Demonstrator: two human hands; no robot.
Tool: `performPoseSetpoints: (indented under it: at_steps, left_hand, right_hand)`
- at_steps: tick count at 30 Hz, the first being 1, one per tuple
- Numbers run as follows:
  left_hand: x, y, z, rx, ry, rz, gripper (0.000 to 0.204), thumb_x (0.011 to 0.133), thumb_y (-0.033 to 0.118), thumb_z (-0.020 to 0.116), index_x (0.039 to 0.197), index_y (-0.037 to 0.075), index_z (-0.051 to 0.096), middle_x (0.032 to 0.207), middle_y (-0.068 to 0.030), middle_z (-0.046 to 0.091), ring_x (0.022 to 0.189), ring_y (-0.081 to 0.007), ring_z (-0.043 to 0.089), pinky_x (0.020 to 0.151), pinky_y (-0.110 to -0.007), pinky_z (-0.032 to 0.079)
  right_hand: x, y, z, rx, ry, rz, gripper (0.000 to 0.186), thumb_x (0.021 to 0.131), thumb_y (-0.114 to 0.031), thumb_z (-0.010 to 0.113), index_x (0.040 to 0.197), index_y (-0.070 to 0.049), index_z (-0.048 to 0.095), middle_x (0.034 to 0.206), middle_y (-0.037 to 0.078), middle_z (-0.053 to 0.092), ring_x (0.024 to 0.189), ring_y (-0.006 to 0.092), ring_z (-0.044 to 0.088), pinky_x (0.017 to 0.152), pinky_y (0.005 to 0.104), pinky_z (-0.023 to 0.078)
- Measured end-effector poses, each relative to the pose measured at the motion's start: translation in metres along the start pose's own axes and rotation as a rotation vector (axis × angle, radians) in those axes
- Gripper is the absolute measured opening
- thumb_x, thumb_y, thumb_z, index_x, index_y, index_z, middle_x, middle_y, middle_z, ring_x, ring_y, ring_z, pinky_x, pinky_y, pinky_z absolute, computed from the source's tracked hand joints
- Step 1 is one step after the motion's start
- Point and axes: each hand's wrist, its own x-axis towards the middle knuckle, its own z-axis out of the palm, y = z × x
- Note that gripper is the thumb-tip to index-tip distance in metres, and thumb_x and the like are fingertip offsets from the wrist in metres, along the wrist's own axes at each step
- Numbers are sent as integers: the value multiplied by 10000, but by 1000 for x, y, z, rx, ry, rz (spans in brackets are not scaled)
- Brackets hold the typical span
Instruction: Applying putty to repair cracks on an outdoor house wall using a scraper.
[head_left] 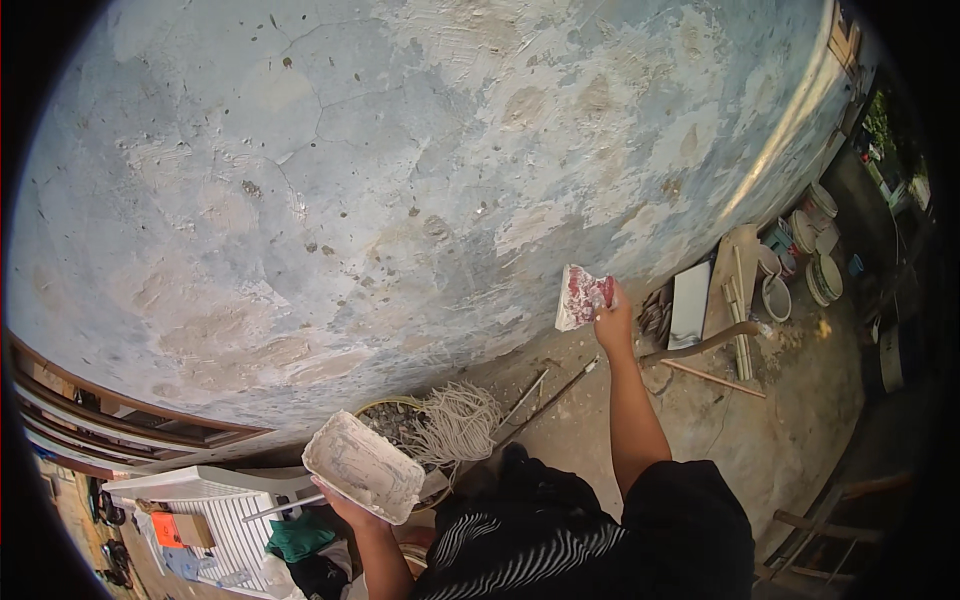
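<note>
- The right hand [614, 324] is closed round the handle of a broad scraper [582, 298], its blade smeared white over red.
- The left hand [352, 510] grips the lower side of a shallow rectangular tray [365, 467], coated inside with off-white paste — how the fingers sit underneath, I can't tell.
- The hands are well apart: the scraper is ahead and to the right of the tray, with the left hand plainly nearer the paste.
- The blade's wide edge faces left, toward the tray's side; the tray's long axis slants from far left to near right.
- The blade shows against the wall [340, 200] — whether it touches, I can't say.
- That wall is pale blue, cracked and pitted, with rough cream and tan patches.
- Below it, a heap of pale cord [462, 425] lies beyond the tray, to its right.
- Off to the right are a white panel [690, 305] and buckets [825, 278] on a stained floor [700, 425]; at left, a green cloth [300, 537].
</note>
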Motion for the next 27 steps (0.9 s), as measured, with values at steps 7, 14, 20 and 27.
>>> performPoseSetpoints:
  at_steps: [7,14,20,27]
  left_hand:
    - [-2,-10,27,-29,-102,-114,603,932,543,243,1368,132,319,1360,-100,390,1185,-310,443,980,-461,379]
    - [-6,-17,31,29,77,-94,602,936,537,238,1367,126,322,1355,-102,398,1183,-315,446,983,-462,374]
    - [-2,-15,14,15,-20,-85,598,937,533,243,1369,127,319,1367,-98,386,1204,-307,425,999,-454,359]
    - [-10,3,14,-4,-21,-63,605,933,542,246,1371,130,316,1384,-94,366,1209,-309,421,1000,-459,357]
  right_hand:
    - [-6,18,22,-138,-127,-18,465,696,36,526,1159,-3,520,939,230,622,908,381,603,767,361,471]
    - [-5,7,17,-206,-163,-31,453,710,46,517,1161,10,514,924,227,622,867,347,619,768,339,465]
    - [-8,0,19,-176,-144,-14,438,732,7,551,1169,1,512,903,248,615,877,398,600,758,389,473]
    - [-8,-1,18,-433,-167,-100,404,743,-45,564,1141,-9,505,864,260,609,832,429,583,713,478,469]
